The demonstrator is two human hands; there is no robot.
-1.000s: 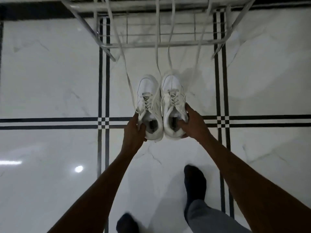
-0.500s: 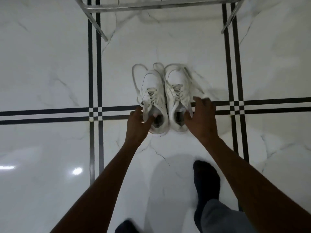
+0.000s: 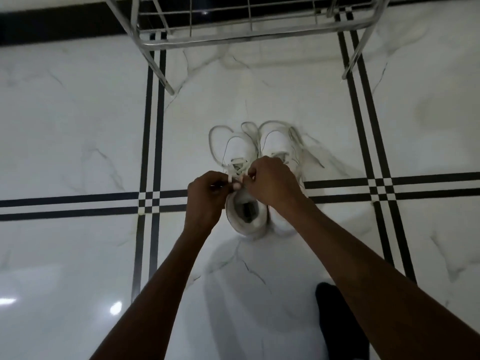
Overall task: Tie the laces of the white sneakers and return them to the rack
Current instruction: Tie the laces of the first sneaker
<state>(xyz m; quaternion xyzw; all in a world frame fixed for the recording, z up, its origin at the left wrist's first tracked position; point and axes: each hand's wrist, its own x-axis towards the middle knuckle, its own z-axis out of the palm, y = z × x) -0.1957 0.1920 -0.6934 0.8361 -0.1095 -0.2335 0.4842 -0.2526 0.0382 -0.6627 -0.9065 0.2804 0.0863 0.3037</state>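
Note:
Two white sneakers stand side by side on the marble floor, toes pointing away from me. The left sneaker (image 3: pixel 240 149) has its opening facing me. The right sneaker (image 3: pixel 278 141) is partly hidden by my right hand (image 3: pixel 272 183). Their long white laces (image 3: pixel 217 141) lie in loose loops around the toes. My left hand (image 3: pixel 205 198) and my right hand meet over the left sneaker's tongue, each pinching a strand of its lace. The metal rack (image 3: pixel 233 24) stands beyond the shoes at the top.
White marble floor (image 3: pixel 78 113) crossed by black double lines. The rack's thin legs (image 3: pixel 161 71) come down at left and right of the shoes. My foot in a dark sock (image 3: pixel 337 315) stands at the lower right.
The sneakers were set down on the floor and both hands let go of their heels. The hands moved up over the left sneaker and took hold of its lace.

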